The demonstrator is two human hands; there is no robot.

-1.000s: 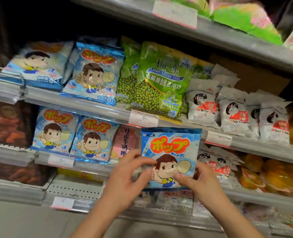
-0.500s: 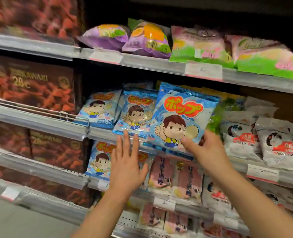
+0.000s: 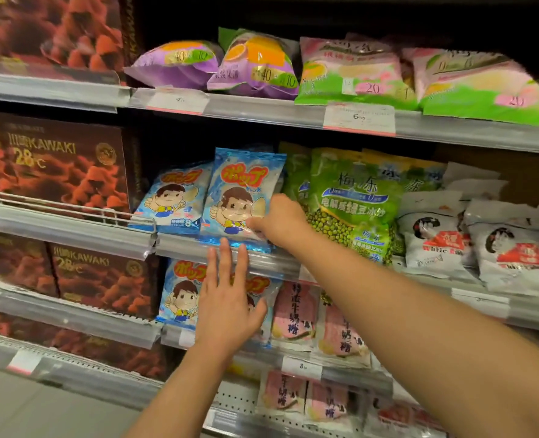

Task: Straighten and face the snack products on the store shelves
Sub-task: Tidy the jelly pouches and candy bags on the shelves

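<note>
We face a store freezer-style shelving bay from a head-worn camera. On the middle shelf (image 3: 223, 248), our right hand (image 3: 280, 221) pinches the lower right part of a blue lollipop bag (image 3: 242, 191) printed with a cartoon boy, fingers curled onto its front film. The bag stands nearly upright at the shelf's front lip, leaning slightly back, with its bottom seam overhanging the edge. Just to its left stands a second blue bag (image 3: 174, 200) of the same kind; just to its right, green mung bean bags (image 3: 353, 203).

Our left hand (image 3: 227, 308) holds nothing: fingers straight and spread, raised below the shelf lip, in front of more blue bags (image 3: 182, 295) on the shelf beneath.

What could go wrong, as we judge it:

1. The bag's base sits on the very edge, so letting go too soon could tip it forward and off the shelf.
2. The film looks slick, so a pinch at 1 corner may slip or twist the bag off-face.
3. Pushing it back could knock the neighbouring blue bag askew.
</note>
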